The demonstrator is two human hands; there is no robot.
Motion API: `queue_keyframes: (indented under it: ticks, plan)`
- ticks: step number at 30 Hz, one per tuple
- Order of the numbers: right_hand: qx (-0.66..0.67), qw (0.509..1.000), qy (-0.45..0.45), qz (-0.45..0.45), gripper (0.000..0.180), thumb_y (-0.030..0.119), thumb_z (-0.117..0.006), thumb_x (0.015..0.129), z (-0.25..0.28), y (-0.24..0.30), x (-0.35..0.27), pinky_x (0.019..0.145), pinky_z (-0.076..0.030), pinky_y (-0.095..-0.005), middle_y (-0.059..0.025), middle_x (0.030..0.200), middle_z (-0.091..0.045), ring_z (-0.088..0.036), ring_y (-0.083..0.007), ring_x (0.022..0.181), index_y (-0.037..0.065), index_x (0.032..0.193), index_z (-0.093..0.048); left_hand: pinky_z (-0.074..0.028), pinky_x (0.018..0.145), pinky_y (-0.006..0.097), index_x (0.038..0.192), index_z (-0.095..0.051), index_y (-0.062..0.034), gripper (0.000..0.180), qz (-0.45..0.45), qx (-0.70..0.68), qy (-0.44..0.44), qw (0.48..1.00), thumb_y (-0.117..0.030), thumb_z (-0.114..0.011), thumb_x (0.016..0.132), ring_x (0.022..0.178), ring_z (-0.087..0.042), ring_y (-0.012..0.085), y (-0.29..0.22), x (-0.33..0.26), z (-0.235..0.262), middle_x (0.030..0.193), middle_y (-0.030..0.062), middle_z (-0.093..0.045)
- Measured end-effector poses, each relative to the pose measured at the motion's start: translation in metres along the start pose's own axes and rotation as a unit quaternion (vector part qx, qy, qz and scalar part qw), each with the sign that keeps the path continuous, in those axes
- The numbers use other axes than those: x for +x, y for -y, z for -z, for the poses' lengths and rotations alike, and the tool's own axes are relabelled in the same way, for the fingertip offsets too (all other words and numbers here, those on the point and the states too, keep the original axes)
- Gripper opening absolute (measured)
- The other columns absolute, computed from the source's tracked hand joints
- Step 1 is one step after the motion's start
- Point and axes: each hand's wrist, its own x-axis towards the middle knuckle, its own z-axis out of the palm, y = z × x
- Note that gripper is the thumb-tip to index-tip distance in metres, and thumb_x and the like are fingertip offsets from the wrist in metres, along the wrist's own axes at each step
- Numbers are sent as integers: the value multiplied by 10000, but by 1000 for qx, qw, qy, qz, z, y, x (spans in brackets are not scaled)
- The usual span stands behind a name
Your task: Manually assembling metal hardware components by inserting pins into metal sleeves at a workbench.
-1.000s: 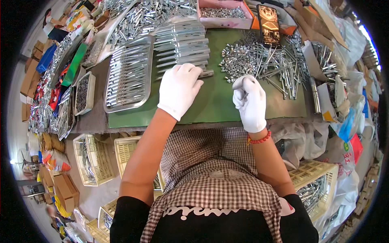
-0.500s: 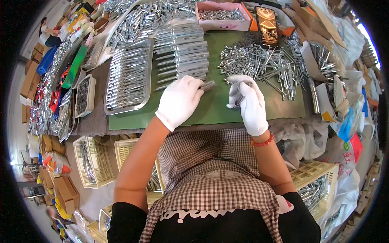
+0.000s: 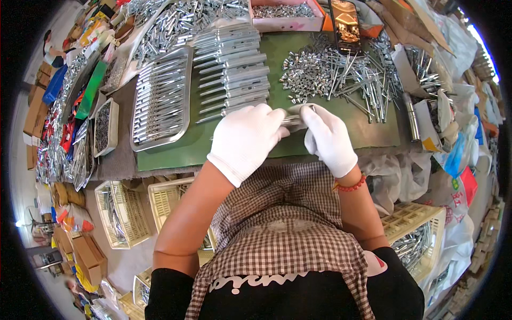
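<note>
In front of my apron, both hands wear white gloves and meet over the near part of the green mat point(image 3: 213, 152). My left hand point(image 3: 248, 137) is closed round a shiny metal tube point(image 3: 290, 121), whose end sticks out toward the right. At that end, the curled fingers of my right hand point(image 3: 329, 137) come against the metal; what else they hold is blurred and partly hidden. Just beyond my left hand lies a row of metal tubes with thin rods point(image 3: 242, 72). Past my right hand are a heap of small metal sleeves point(image 3: 301, 74) and loose thin rods point(image 3: 373, 88).
A metal tray point(image 3: 188, 101) of rodded parts stands on the left, beside a small box of dark pieces point(image 3: 113, 125). At the back are a pink box point(image 3: 288, 24), a phone point(image 3: 346, 32) and a big tube pile point(image 3: 181, 26). Crates point(image 3: 130, 224) sit below the table.
My left hand has moved right and slightly nearer with the tube. My hands have come together, with the right fingers now at the tube's end. The view has shifted slightly.
</note>
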Motion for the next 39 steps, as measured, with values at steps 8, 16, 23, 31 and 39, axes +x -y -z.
queue_keyframes:
  ticks: [8, 16, 23, 31, 39]
  plan:
    - [-37, 998, 32, -47, 292, 284, -592, 1003, 4, 12, -6, 505, -419, -245, -21, 714, -672, -537, -60, 538, 11, 961, -686, -511, 736, 409, 1169, -677, -102, 337, -40, -95, -66, 992, -275, -686, 879, 844, -642, 315, 21, -22, -12, 896, 106, -654]
    - [-149, 989, 12, 18, 238, 229, -641, 958, 12, 3, -7, 642, -494, -296, -82, 742, -686, -630, -142, 659, -7, 936, -662, -526, 665, 361, 1206, -693, -212, 346, -26, -137, -80, 987, -154, -651, 868, 740, -637, 261, 11, -21, -21, 819, 65, -612]
    - [-179, 982, 4, 54, 218, 203, -638, 956, 11, 1, -9, 677, -508, -322, -139, 799, -684, -667, -224, 710, -14, 956, -658, -528, 650, 373, 1140, -690, -213, 271, 0, -151, -89, 985, -174, -653, 874, 710, -633, 277, 4, -20, -25, 797, 72, -603]
    - [-467, 838, -153, 237, 189, 259, -604, 939, 45, 10, 55, 760, -537, -437, -130, 950, -676, -673, -336, 861, 115, 999, -710, -508, 556, 388, 1070, -641, -210, 157, 26, -1, -59, 998, -189, -609, 918, 637, -619, 272, -17, -24, -33, 794, 74, -562]
    - [-551, 795, -132, 219, 210, 270, -668, 878, 51, 27, 78, 765, -523, -429, -125, 930, -664, -660, -338, 874, 71, 944, -686, -505, 547, 396, 1099, -642, -215, 182, 33, -14, -46, 998, -196, -598, 924, 638, -623, 281, -16, -22, -33, 796, 74, -561]
